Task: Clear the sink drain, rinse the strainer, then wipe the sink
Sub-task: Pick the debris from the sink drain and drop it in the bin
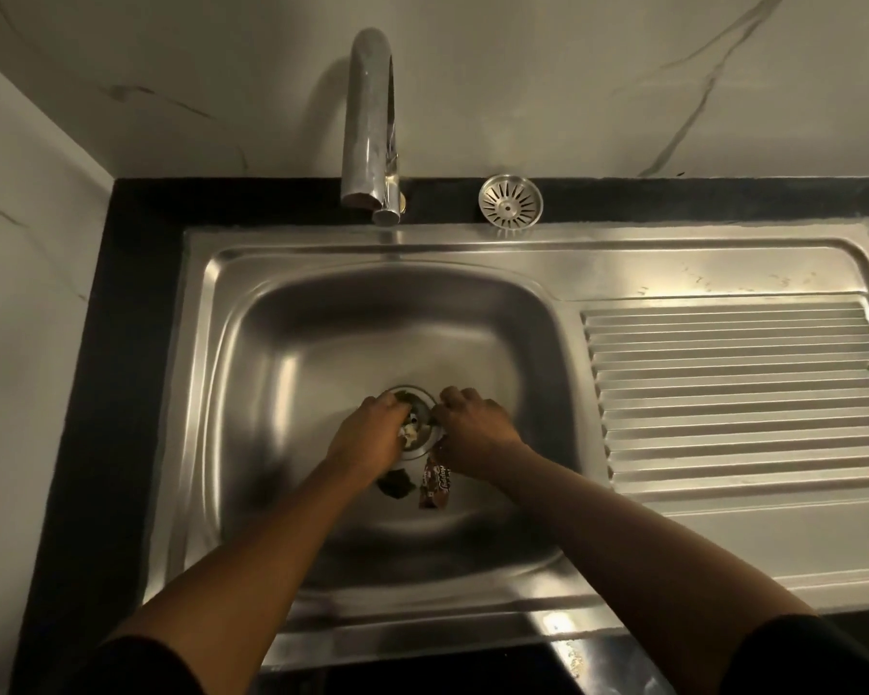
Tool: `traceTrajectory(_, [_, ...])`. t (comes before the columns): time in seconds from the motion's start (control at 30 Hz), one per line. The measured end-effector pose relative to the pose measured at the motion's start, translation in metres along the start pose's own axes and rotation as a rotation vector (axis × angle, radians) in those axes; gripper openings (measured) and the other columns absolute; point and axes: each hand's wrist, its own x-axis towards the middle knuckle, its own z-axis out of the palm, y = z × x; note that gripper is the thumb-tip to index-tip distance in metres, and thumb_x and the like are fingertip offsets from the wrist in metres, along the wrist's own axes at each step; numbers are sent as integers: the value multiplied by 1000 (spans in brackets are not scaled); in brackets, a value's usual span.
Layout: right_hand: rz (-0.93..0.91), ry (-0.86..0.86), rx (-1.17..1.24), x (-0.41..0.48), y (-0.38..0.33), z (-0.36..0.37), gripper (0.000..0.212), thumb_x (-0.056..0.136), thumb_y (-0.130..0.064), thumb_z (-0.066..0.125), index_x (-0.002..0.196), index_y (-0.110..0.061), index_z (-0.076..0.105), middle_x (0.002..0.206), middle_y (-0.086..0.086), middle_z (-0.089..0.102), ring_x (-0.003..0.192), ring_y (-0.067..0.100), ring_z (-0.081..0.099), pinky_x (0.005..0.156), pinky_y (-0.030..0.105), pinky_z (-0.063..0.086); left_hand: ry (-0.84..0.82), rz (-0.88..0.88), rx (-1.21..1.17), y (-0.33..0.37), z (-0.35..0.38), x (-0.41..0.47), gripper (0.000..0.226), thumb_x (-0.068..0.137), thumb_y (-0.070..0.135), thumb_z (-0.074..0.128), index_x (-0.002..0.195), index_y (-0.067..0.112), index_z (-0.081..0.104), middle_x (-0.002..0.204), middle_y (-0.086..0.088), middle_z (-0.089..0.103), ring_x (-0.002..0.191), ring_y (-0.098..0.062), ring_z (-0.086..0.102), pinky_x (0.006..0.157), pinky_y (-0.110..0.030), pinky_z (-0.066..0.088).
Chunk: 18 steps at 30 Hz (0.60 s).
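Observation:
Both my hands are down in the steel sink basin (322,343) at the drain (419,401). My left hand (367,433) is closed over white and dark scraps (410,432) lying in the drain's left side. My right hand (472,423) pinches the top end of a brown snack wrapper (435,486), which trails toward me across the basin floor. A dark scrap (396,483) lies under my left wrist. The round metal strainer (510,200) sits out of the drain, on the black counter behind the sink.
A chrome tap (372,127) arches over the back rim of the sink. A ribbed steel drainboard (733,393) extends to the right. Black countertop (136,293) frames the sink, with white marble walls behind and on the left.

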Motion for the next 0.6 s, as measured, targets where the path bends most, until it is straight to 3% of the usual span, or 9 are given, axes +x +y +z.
traceTrajectory(0.1, [23,3,-23,-7,-6,13,63,84,-44,72,140,-23,51,131,5,49,118,28,52,84,40,50,-36,10,100,3,6,6,48,91,18,72,138,19,61,142,-6,60,130,-26,55,101,-37,53])
traceTrajectory(0.23, [52,-27,-12,-10,-17,25,72,86,-32,76,148,-19,41,134,9,48,117,32,55,78,43,54,-72,17,174,10,12,16,41,92,20,71,133,17,63,138,-8,59,129,-28,57,99,-38,53])
traceTrajectory(0.6, [102,-86,197,-12,-13,17,47,81,-23,82,126,-18,68,118,11,69,106,33,70,88,41,58,-31,-103,-55,7,19,21,21,90,18,70,111,16,74,111,-8,75,99,-25,73,86,-36,60])
